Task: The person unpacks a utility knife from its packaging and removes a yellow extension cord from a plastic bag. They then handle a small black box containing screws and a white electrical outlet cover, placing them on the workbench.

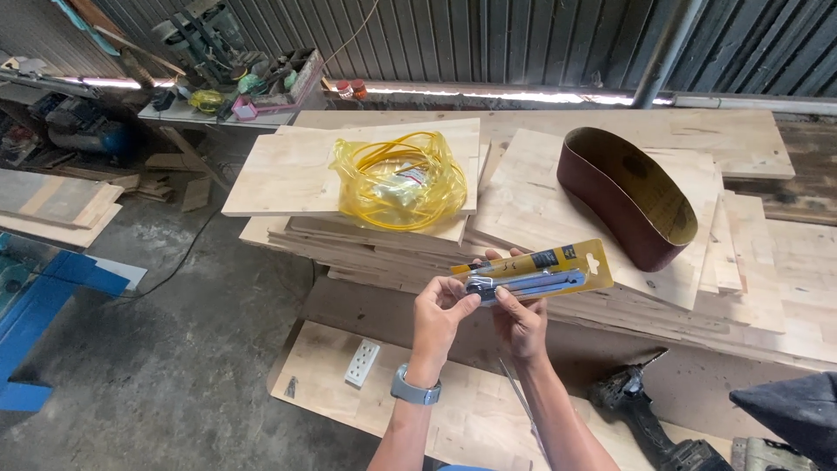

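Note:
I hold a long blister pack (pixel 558 269) with a yellow card back and a silver-blue tool under clear plastic, raised over the wood boards. My left hand (pixel 438 316), with a grey watch on its wrist, pinches the pack's left end. My right hand (pixel 521 321) grips the pack from below near its middle. A thin metal strip (pixel 516 392) hangs down by my right forearm; how it is held is unclear.
Stacked pale wood boards (pixel 288 170) carry a bag of coiled yellow cable (pixel 401 181) and a brown sanding belt loop (pixel 628 192). A white socket plate (pixel 362 362) lies on a low board. A black power drill (pixel 641 410) sits at the lower right. Cluttered bench at the back left.

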